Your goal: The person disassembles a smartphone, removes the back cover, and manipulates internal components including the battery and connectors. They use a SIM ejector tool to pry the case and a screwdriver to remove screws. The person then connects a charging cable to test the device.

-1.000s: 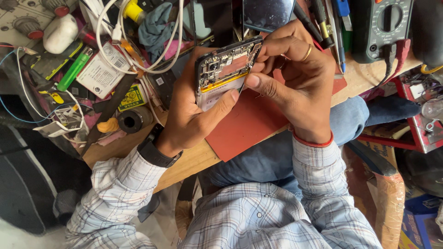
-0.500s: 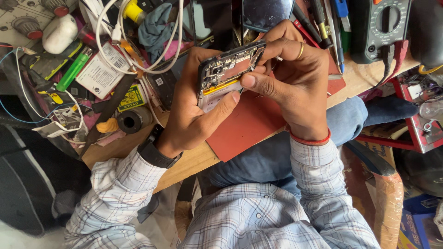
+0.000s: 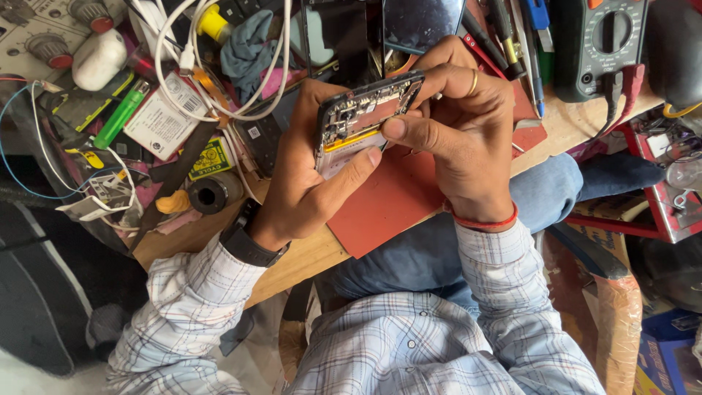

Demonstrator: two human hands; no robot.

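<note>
My left hand [image 3: 303,186] grips an opened phone [image 3: 358,121] with its back cover off, so the circuit board and a yellow-edged battery show. It is held tilted above a red work mat [image 3: 391,201]. My right hand [image 3: 461,135] is curled over the phone's right end, thumb pressed against its lower edge and fingertips on its top edge. A ring sits on one right finger and a red thread circles that wrist. A dark watch is on my left wrist. Whether the right fingers pinch a small tool is hidden.
The wooden bench [image 3: 307,256] is crowded: a white cable loop [image 3: 219,73], a green lighter [image 3: 121,113], a black tape roll [image 3: 212,194], a multimeter [image 3: 596,47], pens and screwdrivers [image 3: 512,36], a dark glass panel [image 3: 420,22]. A red tray [image 3: 669,183] stands at right.
The phone and both hands shifted slightly up and away from me. My right fingers regripped around the phone's right end, the thumb sliding along its lower edge.
</note>
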